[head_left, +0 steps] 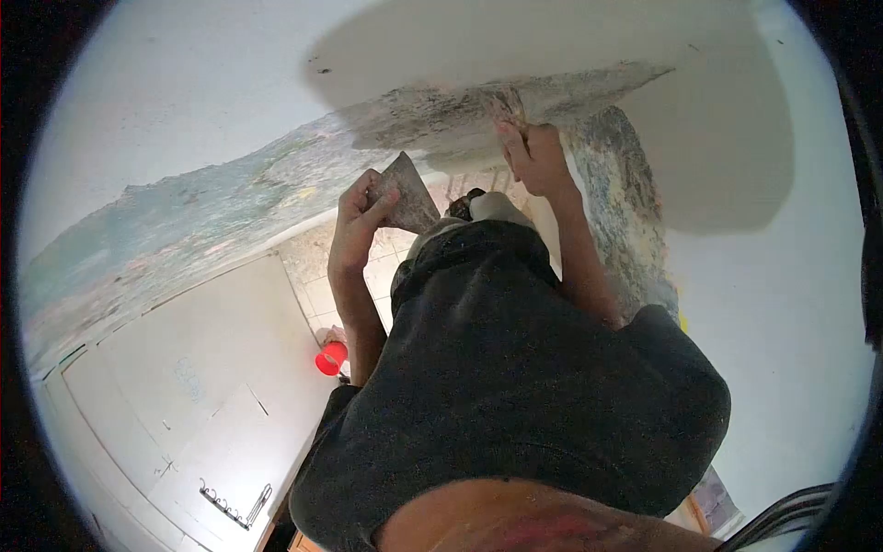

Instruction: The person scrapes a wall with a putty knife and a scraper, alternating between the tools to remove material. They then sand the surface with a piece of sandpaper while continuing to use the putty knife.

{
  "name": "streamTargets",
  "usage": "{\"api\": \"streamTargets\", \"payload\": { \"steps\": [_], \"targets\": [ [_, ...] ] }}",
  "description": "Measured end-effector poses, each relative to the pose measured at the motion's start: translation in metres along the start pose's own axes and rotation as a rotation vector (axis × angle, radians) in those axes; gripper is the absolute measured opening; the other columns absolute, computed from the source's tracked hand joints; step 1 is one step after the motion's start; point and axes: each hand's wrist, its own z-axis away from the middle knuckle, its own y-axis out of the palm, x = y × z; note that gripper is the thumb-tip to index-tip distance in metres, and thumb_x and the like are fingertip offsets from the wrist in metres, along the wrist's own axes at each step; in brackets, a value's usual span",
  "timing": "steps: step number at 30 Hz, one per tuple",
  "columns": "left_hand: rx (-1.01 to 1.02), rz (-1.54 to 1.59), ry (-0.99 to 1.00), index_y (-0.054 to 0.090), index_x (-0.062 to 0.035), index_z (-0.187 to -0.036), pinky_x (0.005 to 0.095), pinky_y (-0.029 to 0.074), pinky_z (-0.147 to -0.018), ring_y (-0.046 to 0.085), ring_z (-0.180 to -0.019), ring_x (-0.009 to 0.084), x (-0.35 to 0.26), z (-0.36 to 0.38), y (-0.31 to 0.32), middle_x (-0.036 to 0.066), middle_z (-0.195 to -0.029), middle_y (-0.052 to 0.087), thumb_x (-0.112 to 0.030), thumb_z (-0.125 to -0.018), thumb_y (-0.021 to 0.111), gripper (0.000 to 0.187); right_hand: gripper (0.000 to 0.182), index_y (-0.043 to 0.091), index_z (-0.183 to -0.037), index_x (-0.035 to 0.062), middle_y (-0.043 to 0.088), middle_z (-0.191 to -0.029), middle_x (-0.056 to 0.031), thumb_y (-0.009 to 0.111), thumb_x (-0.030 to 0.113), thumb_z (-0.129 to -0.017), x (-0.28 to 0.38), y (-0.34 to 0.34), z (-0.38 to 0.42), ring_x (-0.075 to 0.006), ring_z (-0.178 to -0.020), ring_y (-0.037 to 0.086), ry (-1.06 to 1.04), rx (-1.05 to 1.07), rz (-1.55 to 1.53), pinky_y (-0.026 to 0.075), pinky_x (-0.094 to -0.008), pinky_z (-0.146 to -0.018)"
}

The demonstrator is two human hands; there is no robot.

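My left hand point(357, 219) grips a flat, grey, four-sided plate point(409, 195), thumb across its near face and fingers behind. The plate is tilted, away from the wall. Up at the wall, my right hand point(541, 164) is closed around a scraper point(508, 107), its smeared end right at the rough grey patch point(441, 106). That patch is a long strip of bare, mottled surface between areas of smooth white wall point(221, 83). Fingers hide most of the scraper's handle.
Another rough, stripped patch point(621, 193) runs down the wall beside my right forearm. A white door point(212, 359) with a hook rack point(235, 504) is at lower left. On the tiled floor point(320, 294) stands a red cup-like container point(331, 358). Dark cables point(791, 515) hang at lower right.
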Motion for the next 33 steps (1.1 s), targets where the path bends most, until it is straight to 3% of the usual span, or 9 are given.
{"api": "streamTargets", "payload": {
  "steps": [5,8,11,13,15,20,23,29,33],
  "targets": [
    [0.026,-0.003,-0.01,0.054,-0.0036,-0.092,0.0278,0.054,-0.065,0.06,-0.072,0.009,-0.006,0.001,0.001,0.0,-0.08,0.059,-0.013,-0.092,0.063,0.013,0.041,0.066,-0.081,-0.0044,0.047,-0.051,-0.0176,0.053,0.032,-0.096,0.004,-0.005,-0.003,-0.0245,-0.042,0.048,-0.062,0.03,0.016,0.042,-0.0389,-0.049],
    [0.018,0.016,0.007,0.055,-0.0033,-0.093,0.0276,0.054,-0.066,0.06,-0.071,0.0091,-0.004,0.002,0.0,0.001,-0.08,0.059,-0.013,-0.092,0.064,0.013,0.038,0.069,-0.095,-0.0034,0.049,-0.052,-0.0178,0.051,0.03,-0.096,0.003,-0.011,0.002,-0.0258,-0.043,0.048,0.066,0.058,0.024,0.043,-0.0394,-0.05],
    [0.04,0.009,0.001,0.056,-0.0031,-0.093,0.0273,0.054,-0.066,0.06,-0.072,0.0093,-0.007,0.002,0.001,0.002,-0.08,0.06,-0.013,-0.092,0.064,0.013,0.038,0.068,-0.1,-0.0026,0.05,-0.053,-0.0174,0.05,0.031,-0.097,0.008,-0.005,-0.001,-0.026,-0.043,0.047,-0.076,0.082,0.021,0.042,-0.0396,-0.049],
    [0.029,-0.01,0.006,0.056,-0.0033,-0.093,0.027,0.053,-0.066,0.06,-0.072,0.009,-0.008,0.001,0.004,0.001,-0.08,0.06,-0.014,-0.092,0.064,0.013,0.042,0.058,-0.073,0.0018,0.048,-0.049,-0.008,0.048,0.032,-0.099,0.003,-0.005,0.0,-0.0162,-0.04,0.046,-0.124,-0.004,0.016,0.04,-0.033,-0.044],
    [0.022,-0.021,0.01,0.056,-0.0035,-0.092,0.0269,0.053,-0.066,0.059,-0.072,0.0085,-0.009,0.0,0.003,0.001,-0.079,0.059,-0.014,-0.092,0.065,0.013,0.051,0.052,-0.059,0.0041,0.047,-0.046,-0.0031,0.047,0.033,-0.101,0.007,-0.003,-0.002,-0.0112,-0.038,0.047,-0.162,-0.043,0.023,0.039,-0.0299,-0.041],
    [0.009,-0.056,-0.013,0.055,-0.0042,-0.09,0.0266,0.053,-0.065,0.058,-0.072,0.0074,-0.01,0.0,0.008,-0.001,-0.078,0.057,-0.015,-0.092,0.065,0.015,0.049,0.053,-0.062,0.0047,0.048,-0.047,-0.0028,0.047,0.035,-0.101,-0.007,0.0,-0.002,-0.0104,-0.038,0.047,-0.079,0.039,0.017,0.04,-0.0306,-0.04],
    [0.066,-0.056,0.001,0.055,-0.0046,-0.09,0.0267,0.053,-0.065,0.057,-0.071,0.007,-0.002,-0.002,-0.002,-0.001,-0.077,0.057,-0.016,-0.092,0.065,0.016,0.045,0.061,-0.068,-0.0019,0.044,-0.047,-0.0104,0.053,0.032,-0.097,0.015,-0.007,0.001,-0.0153,-0.041,0.043,0.021,0.017,-0.101,0.037,-0.0365,-0.044],
    [0.049,-0.01,0.01,0.054,-0.0037,-0.092,0.0273,0.054,-0.066,0.058,-0.07,0.0072,-0.004,0.001,0.005,0.0,-0.077,0.057,-0.015,-0.093,0.064,0.015,0.045,0.054,-0.063,-0.0008,0.044,-0.046,-0.0086,0.052,0.03,-0.097,0.017,-0.014,0.001,-0.0159,-0.041,0.041,0.076,0.059,0.002,0.037,-0.036,-0.044],
    [0.071,0.009,-0.002,0.054,-0.003,-0.093,0.0281,0.055,-0.066,0.061,-0.073,0.0091,-0.003,-0.002,0.009,0.001,-0.079,0.058,-0.013,-0.092,0.064,0.014,0.045,0.054,-0.065,-0.001,0.044,-0.047,-0.0093,0.051,0.03,-0.097,0.014,-0.01,0.004,-0.0172,-0.041,0.042,-0.013,0.018,-0.053,0.038,-0.0365,-0.046]
  ]
}}
